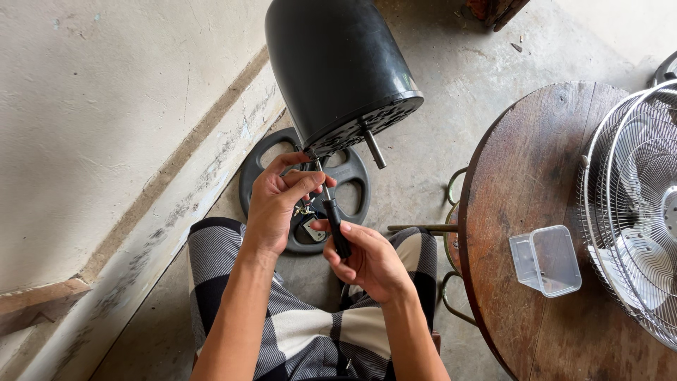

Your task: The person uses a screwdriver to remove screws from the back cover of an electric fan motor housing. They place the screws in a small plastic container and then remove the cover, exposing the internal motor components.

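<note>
Right hand's grip [367, 257] closes on a screwdriver [331, 208], tip up-left, seemingly into the motor housing [335, 63].

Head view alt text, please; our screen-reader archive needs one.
Seated person's right hand holds a black-handled screwdriver to the underside of a black fan motor housing, with the left hand steadying the shaft. A wooden table at right holds a clear plastic tub and wire grille.

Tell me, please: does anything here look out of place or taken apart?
Yes. The fan is in pieces: its black motor housing stands bare, shaft exposed, with no blades, while the wire grille lies apart on the round wooden table. The right hand holds a screwdriver up to the housing; the left hand steadies it.
</note>
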